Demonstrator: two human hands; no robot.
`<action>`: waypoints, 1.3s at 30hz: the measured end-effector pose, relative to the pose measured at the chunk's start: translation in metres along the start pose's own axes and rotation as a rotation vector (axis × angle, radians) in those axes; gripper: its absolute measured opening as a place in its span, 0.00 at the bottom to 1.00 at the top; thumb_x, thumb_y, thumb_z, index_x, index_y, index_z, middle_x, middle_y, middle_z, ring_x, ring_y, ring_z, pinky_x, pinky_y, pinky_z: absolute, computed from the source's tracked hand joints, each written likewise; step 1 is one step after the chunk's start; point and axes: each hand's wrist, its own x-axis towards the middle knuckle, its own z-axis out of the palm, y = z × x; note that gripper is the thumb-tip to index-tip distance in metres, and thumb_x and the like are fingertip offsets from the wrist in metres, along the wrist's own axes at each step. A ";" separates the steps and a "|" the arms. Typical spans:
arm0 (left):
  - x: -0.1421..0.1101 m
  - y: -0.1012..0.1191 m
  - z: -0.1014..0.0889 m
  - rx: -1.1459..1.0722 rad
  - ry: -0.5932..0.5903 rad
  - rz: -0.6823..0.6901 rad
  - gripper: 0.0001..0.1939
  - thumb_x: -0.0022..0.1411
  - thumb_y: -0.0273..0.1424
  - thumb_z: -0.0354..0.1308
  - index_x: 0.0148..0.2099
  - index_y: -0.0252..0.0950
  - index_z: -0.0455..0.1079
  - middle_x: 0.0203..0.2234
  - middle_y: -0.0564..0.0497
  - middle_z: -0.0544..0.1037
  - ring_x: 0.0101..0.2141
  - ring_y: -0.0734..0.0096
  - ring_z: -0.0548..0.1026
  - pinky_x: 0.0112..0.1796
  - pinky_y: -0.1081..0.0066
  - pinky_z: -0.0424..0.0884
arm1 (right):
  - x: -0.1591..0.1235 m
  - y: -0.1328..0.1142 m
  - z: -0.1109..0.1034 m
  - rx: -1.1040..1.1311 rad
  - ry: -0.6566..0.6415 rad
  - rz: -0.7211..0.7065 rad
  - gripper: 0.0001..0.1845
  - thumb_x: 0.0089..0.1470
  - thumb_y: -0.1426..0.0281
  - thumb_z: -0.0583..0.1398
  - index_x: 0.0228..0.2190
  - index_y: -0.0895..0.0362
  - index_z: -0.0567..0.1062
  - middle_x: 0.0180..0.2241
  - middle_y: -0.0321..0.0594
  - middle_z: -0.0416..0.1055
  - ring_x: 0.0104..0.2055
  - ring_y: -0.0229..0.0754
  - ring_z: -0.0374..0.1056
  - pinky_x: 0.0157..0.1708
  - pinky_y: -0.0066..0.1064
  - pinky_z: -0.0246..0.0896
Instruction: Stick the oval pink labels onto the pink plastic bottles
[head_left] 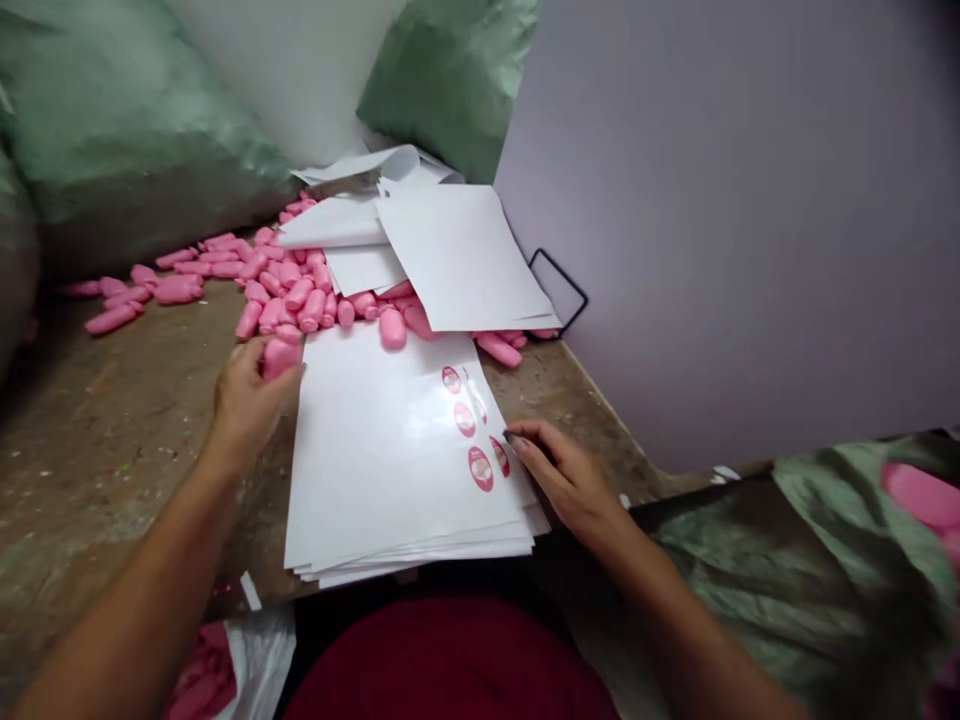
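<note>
My left hand [251, 390] is closed round a small pink plastic bottle [282, 357] at the left edge of a stack of white sticker sheets [367, 450]. Most of that sheet's face is bare. A few oval pink-and-white stickers [481, 468] remain near its right side. There, my right hand [559, 468] has its thumb and finger pinched together, the tips beside an oval sticker [499, 456]. A small dark bit shows at those fingertips; I cannot tell whether it is a nail or something held. Another pink bottle [392, 329] lies on the sheet's top edge.
Many pink bottles [300, 293] are heaped on the worn brown table [60, 430]. Loose white sheets [465, 255] cover part of the heap, beside a black wire frame [574, 290]. Green sacks [135, 140] stand behind; a pale panel [720, 220] rises at right. An open bag [259, 660] sits below.
</note>
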 end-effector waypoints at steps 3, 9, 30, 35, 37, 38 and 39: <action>-0.057 0.037 0.019 -0.151 -0.363 0.150 0.14 0.59 0.33 0.60 0.48 0.39 0.74 0.42 0.50 0.80 0.42 0.62 0.77 0.45 0.67 0.71 | 0.008 0.000 0.000 -0.097 0.010 -0.090 0.13 0.61 0.63 0.55 0.40 0.54 0.77 0.40 0.44 0.79 0.41 0.49 0.74 0.42 0.39 0.66; -0.116 0.043 0.049 -0.096 -0.513 0.310 0.17 0.59 0.26 0.54 0.50 0.39 0.76 0.48 0.43 0.81 0.51 0.52 0.77 0.53 0.56 0.70 | 0.005 -0.004 0.009 -0.153 -0.034 -0.185 0.09 0.61 0.68 0.57 0.39 0.54 0.78 0.38 0.42 0.78 0.41 0.46 0.73 0.41 0.36 0.64; -0.099 0.068 0.065 -0.002 -0.793 0.388 0.23 0.55 0.26 0.58 0.53 0.43 0.76 0.60 0.46 0.73 0.48 0.49 0.74 0.50 0.51 0.67 | -0.002 -0.015 0.014 -0.487 -0.061 -0.325 0.10 0.62 0.71 0.56 0.38 0.55 0.78 0.34 0.40 0.79 0.35 0.44 0.72 0.35 0.35 0.50; -0.099 0.068 0.066 0.011 -0.805 0.409 0.23 0.54 0.24 0.59 0.53 0.40 0.76 0.60 0.43 0.73 0.48 0.47 0.74 0.50 0.50 0.67 | -0.001 -0.016 0.016 -0.488 -0.044 -0.343 0.09 0.62 0.72 0.57 0.36 0.56 0.78 0.33 0.41 0.78 0.34 0.44 0.71 0.35 0.35 0.50; -0.099 0.067 0.066 0.023 -0.802 0.422 0.22 0.55 0.25 0.59 0.53 0.39 0.76 0.59 0.42 0.73 0.48 0.47 0.74 0.50 0.50 0.68 | 0.000 -0.016 0.018 -0.478 -0.045 -0.333 0.09 0.62 0.72 0.57 0.35 0.56 0.78 0.33 0.40 0.78 0.34 0.43 0.71 0.35 0.34 0.51; -0.099 0.067 0.066 0.029 -0.803 0.437 0.22 0.55 0.25 0.59 0.53 0.39 0.76 0.59 0.42 0.73 0.48 0.48 0.74 0.50 0.50 0.68 | 0.001 -0.016 0.019 -0.472 -0.045 -0.327 0.09 0.62 0.72 0.57 0.35 0.56 0.78 0.33 0.40 0.78 0.34 0.43 0.71 0.35 0.34 0.51; -0.099 0.067 0.066 0.039 -0.806 0.454 0.22 0.56 0.25 0.58 0.54 0.38 0.75 0.60 0.42 0.73 0.49 0.48 0.74 0.50 0.50 0.68 | 0.001 -0.016 0.020 -0.465 -0.042 -0.322 0.09 0.62 0.72 0.57 0.35 0.56 0.77 0.33 0.40 0.78 0.34 0.42 0.71 0.34 0.34 0.51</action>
